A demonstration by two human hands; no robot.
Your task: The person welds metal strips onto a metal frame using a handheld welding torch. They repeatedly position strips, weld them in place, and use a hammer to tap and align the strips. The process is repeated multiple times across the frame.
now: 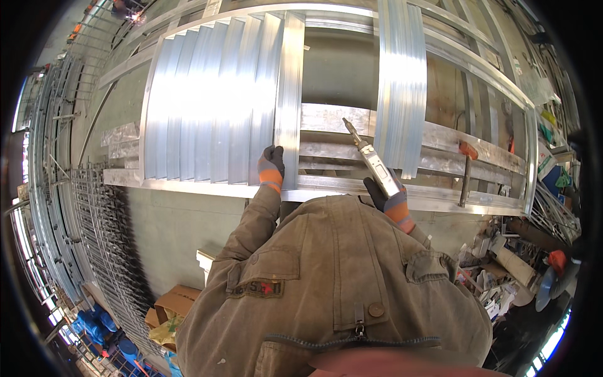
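The loose metal slat (292, 81) is laid along the right edge of the row of lapped slats (213, 125), inside a long metal frame (532, 157); its lower end is brought to the near rail (440, 202). The slat's left edge is met by the left hand (271, 166), whose gloved fingers are curled in at the seam; whether the metal is pinched or only touched cannot be told. Beyond the slat's right edge, an open gap is left as far as the slat bundle (402, 81), crossed by crossbars (333, 151), with room for moving sideways. Over this gap the tip of the hand tool (377, 164) is pointed up and to the left, its body being grasped by the right hand (392, 204) near the bundle's lower end. Farther right, a second opening is bounded by the frame's end. By count, two gloved hands, one hand tool, one bundle and one orange-headed tool (466, 169) at the near rail are seen; about eight lapped slats are made out, the tally being blurred by glare. Outward, one open cardboard box (179, 300) is seen lower left, beside a rack of thin rods (110, 251).
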